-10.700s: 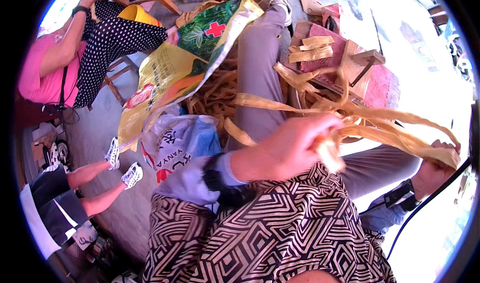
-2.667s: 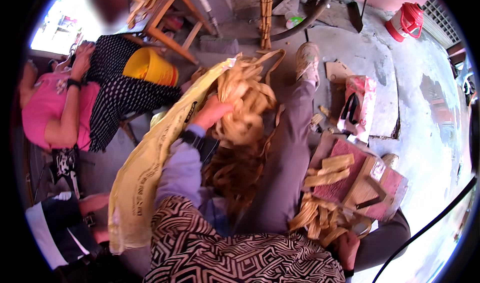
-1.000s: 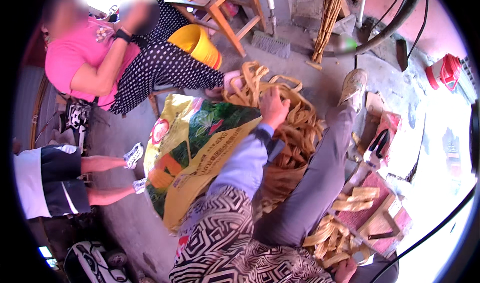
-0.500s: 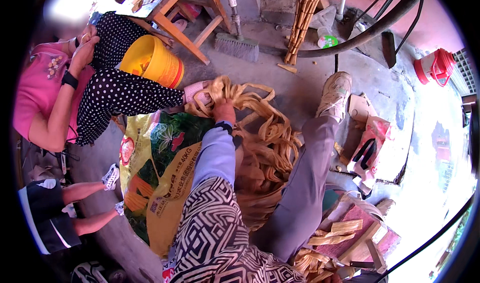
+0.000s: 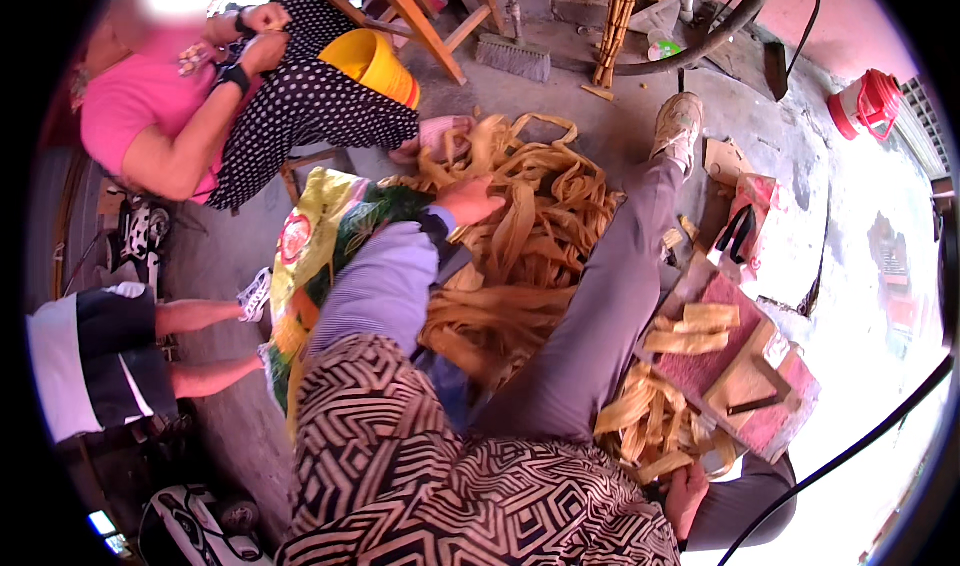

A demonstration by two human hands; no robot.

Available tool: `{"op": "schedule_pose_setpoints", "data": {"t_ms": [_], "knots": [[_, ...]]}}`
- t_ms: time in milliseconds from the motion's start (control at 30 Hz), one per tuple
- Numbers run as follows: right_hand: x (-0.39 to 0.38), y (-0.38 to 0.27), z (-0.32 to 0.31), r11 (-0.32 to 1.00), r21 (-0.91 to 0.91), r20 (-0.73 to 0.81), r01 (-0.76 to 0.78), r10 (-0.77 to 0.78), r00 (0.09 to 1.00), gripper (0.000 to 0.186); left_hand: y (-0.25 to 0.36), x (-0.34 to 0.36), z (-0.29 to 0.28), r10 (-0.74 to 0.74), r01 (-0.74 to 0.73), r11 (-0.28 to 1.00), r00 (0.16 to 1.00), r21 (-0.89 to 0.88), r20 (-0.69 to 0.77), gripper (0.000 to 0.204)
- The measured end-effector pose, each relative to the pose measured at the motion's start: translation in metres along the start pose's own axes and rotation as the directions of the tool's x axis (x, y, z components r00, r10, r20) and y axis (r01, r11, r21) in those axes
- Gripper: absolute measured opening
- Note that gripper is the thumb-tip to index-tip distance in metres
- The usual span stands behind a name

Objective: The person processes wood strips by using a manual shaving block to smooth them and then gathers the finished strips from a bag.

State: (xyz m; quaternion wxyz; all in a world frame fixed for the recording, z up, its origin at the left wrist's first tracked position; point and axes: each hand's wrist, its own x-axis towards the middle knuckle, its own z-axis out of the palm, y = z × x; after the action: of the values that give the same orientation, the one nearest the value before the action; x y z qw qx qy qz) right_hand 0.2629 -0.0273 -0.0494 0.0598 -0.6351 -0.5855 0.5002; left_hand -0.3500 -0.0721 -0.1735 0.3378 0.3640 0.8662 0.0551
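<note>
A large tangled heap of tan, flat, ribbon-like strips [image 5: 545, 236] lies between my legs. My left hand [image 5: 470, 201] rests on the left side of this heap, its fingers stretched over the strips and slightly apart. At the lower right, my right hand [image 5: 687, 496] is partly hidden by my sleeve, with its fingers closed at the edge of a smaller bunch of tan strips [image 5: 640, 421]. Beside that bunch is a reddish board [image 5: 685, 301] with a few folded strips on it and a wooden block [image 5: 745, 376] holding a dark blade.
A printed yellow-green sack [image 5: 310, 236] lies left of the heap. At the far left sits a person in pink [image 5: 150, 116], by a yellow bucket [image 5: 385, 66]. A broom [image 5: 515, 56], wooden stool [image 5: 435, 26], bundle of sticks [image 5: 622, 26] and red-white jug [image 5: 865, 106] stand beyond.
The view has shifted. My left hand has come off the far end of the heap, where it gripped strips, onto its left side. My right hand now shows more at the lower right.
</note>
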Motion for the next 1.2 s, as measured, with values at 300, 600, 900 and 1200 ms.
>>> {"op": "schedule_pose_setpoints", "data": {"t_ms": [300, 600, 900, 1200], "knots": [[-0.010, 0.028, 0.001, 0.957, 0.222, -0.010, 0.187, -0.190, 0.982, 0.024, 0.025, -0.231, -0.044, -0.185, 0.109, 0.889, 0.974, 0.445, 0.130, 0.089], [-0.028, 0.019, -0.014, 0.957, 0.197, -0.062, 0.213, -0.205, 0.977, 0.021, 0.061, -0.152, -0.052, 0.069, -0.068, 0.997, 0.997, 0.020, -0.043, 0.026], [-0.047, -0.018, -0.001, 0.978, 0.088, -0.116, 0.187, -0.177, 0.977, 0.016, 0.157, 0.061, 0.071, 0.015, -0.042, 0.793, 0.999, -0.608, -0.050, 0.043], [-0.055, -0.009, 0.003, 0.977, 0.047, -0.058, 0.208, -0.205, 0.977, 0.024, 0.115, 0.018, 0.118, 0.293, -0.258, 0.721, 0.955, -0.643, -0.054, 0.036]]}}
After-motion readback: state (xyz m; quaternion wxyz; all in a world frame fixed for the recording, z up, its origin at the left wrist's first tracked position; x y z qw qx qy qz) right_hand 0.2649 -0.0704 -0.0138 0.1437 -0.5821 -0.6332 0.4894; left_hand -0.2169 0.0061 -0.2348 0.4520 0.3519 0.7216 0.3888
